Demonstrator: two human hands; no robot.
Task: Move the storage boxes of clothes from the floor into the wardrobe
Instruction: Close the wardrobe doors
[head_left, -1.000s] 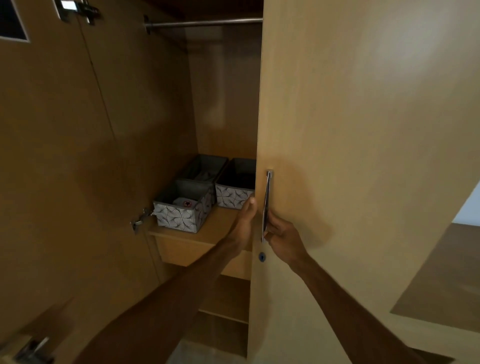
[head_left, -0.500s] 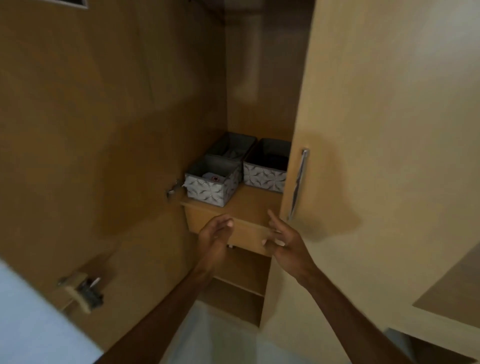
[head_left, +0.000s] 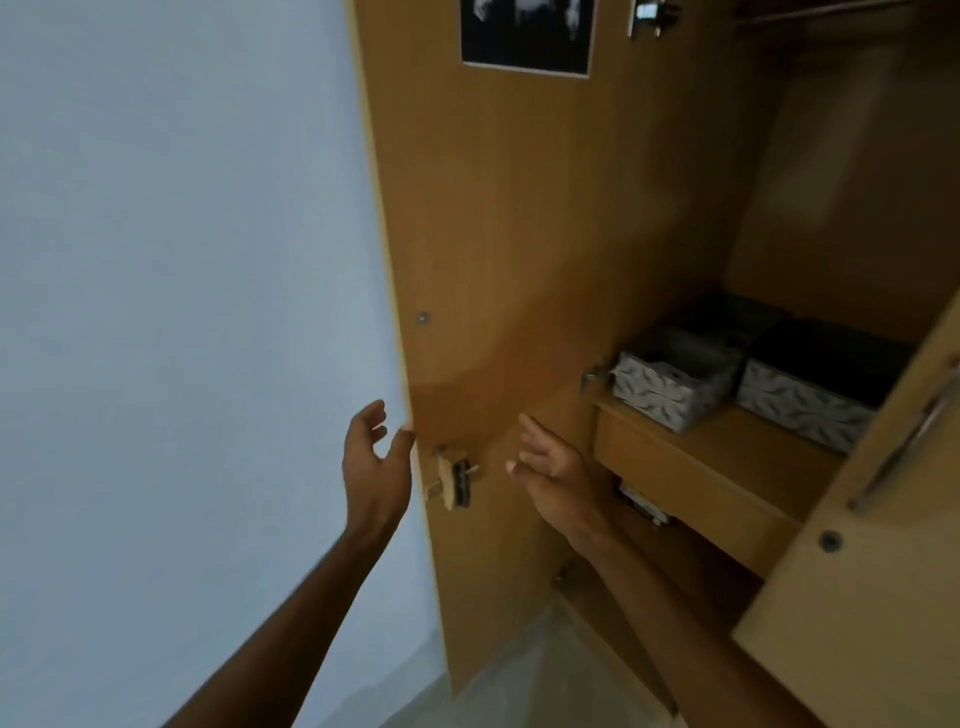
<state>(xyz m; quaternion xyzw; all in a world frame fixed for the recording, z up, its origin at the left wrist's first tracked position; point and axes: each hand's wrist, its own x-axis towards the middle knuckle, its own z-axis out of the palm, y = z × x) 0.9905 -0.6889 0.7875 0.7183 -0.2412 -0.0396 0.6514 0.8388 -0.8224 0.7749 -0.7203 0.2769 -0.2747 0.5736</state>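
Three grey patterned storage boxes stand on the wardrobe shelf (head_left: 727, 441): a front left box (head_left: 670, 387), a front right box (head_left: 810, 405) and a darker box (head_left: 727, 317) behind them. The wardrobe's left door (head_left: 493, 260) stands wide open. My left hand (head_left: 374, 462) is at that door's outer edge, fingers spread, thumb touching the edge. My right hand (head_left: 550, 467) hovers open in front of the door's inner face, beside the lock fitting (head_left: 454, 478). Neither hand holds anything.
The right door (head_left: 883, 519) with its metal handle (head_left: 904, 441) is partly open at the right edge. A drawer front (head_left: 685, 488) sits under the shelf. A dark picture (head_left: 527, 36) is stuck high on the left door. A pale blue wall (head_left: 182, 312) fills the left.
My view has swung left from the right door to the left door. Both hands left the right door and its handle and moved over to the left door's edge and lock.
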